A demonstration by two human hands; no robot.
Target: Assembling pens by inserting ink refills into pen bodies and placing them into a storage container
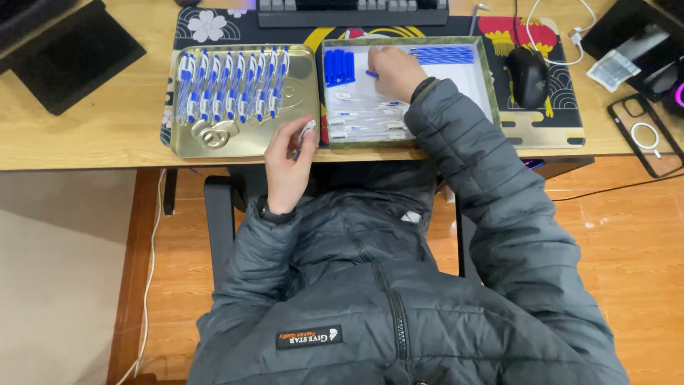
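Note:
My left hand (286,165) is at the desk's front edge, fingers closed on a clear pen barrel (306,133) beside the gold metal tray (299,78). That tray holds a row of several assembled blue-and-white pens (231,84). My right hand (396,71) reaches into the green-rimmed box (486,78), its fingertips pinching a small blue pen part (372,73). Inside the box lie blue caps (339,67) at the far left, blue refills (442,55) at the far right and clear barrels (363,121) near me.
A patterned desk mat (548,128) lies under both containers. A black mouse (527,77) sits right of the box, a keyboard (353,11) behind it. A clear phone case (647,135) and a white cable (559,32) lie at the right, a dark stand (68,53) at the left.

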